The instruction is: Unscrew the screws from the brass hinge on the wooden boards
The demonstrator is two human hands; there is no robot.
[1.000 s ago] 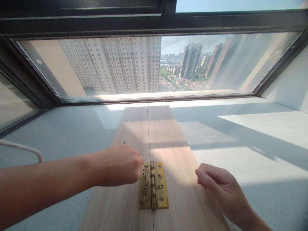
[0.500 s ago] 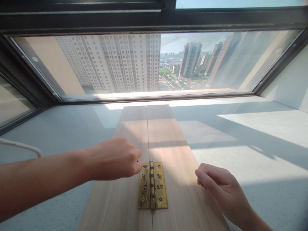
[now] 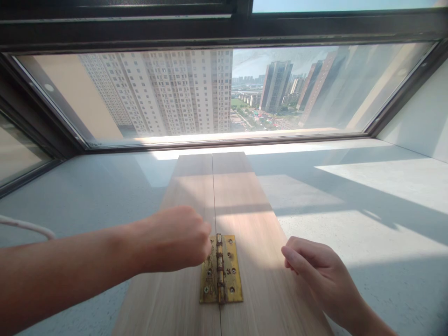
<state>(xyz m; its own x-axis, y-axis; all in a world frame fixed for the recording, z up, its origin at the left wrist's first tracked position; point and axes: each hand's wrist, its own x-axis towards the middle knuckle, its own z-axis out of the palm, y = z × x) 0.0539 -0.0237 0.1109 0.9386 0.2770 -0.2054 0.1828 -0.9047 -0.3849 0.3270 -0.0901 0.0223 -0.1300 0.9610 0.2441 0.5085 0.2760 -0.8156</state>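
A worn brass hinge [image 3: 231, 275] lies open and flat across the seam between two pale wooden boards [image 3: 238, 186]. A cross-head screw shows at the lower hole of its left leaf; the upper part of that leaf is covered by my left hand [image 3: 182, 240]. That hand is closed, knuckles up, and its fingertips are hidden beneath it, so what it may hold cannot be seen. My right hand [image 3: 315, 268] is curled closed at the right edge of the boards, apart from the hinge. Its fingers hide whatever may be inside.
The boards rest on a pale speckled sill [image 3: 308, 186] striped with sunlight and shadow. A dark-framed window [image 3: 224, 144] stands at the far end, with tall buildings outside. A white cable [image 3: 28, 226] comes in from the left.
My left hand has moved slightly right and nearer to me, and now covers the upper part of the hinge's left leaf. My right hand has stayed nearly still.
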